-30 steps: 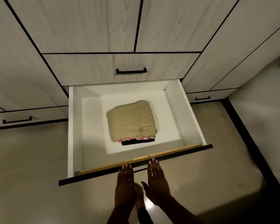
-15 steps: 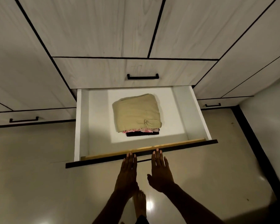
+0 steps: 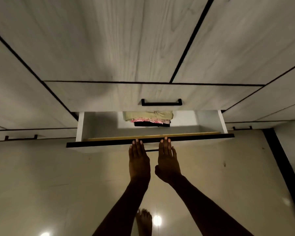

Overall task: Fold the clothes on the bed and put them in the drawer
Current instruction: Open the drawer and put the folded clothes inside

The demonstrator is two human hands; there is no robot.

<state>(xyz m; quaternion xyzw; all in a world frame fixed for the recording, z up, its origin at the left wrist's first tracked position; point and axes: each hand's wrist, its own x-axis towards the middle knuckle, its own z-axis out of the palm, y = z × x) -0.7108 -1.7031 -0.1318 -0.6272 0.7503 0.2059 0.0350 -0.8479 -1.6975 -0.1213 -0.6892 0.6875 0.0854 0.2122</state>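
Drawer (image 3: 222, 120): partly open, white inside, dark top edge along its front panel. Folded clothes (image 3: 147, 117): stacked inside the drawer toward its back, beige piece on top, pink patterned layer beneath, dark layer at the bottom; rear of stack hidden under the closed drawer above. Left hand (image 3: 138, 161): flat, fingers straight and together, fingertips against the drawer's front edge, grasping nothing. Right hand (image 3: 168, 160): likewise flat, fingers extended, tips on the same front edge, just beside the left, grasping nothing. Black handle (image 3: 161, 102): on the closed drawer directly above the open drawer. Bare foot (image 3: 144, 220): on glossy floor (image 3: 41, 184), well below the drawer.
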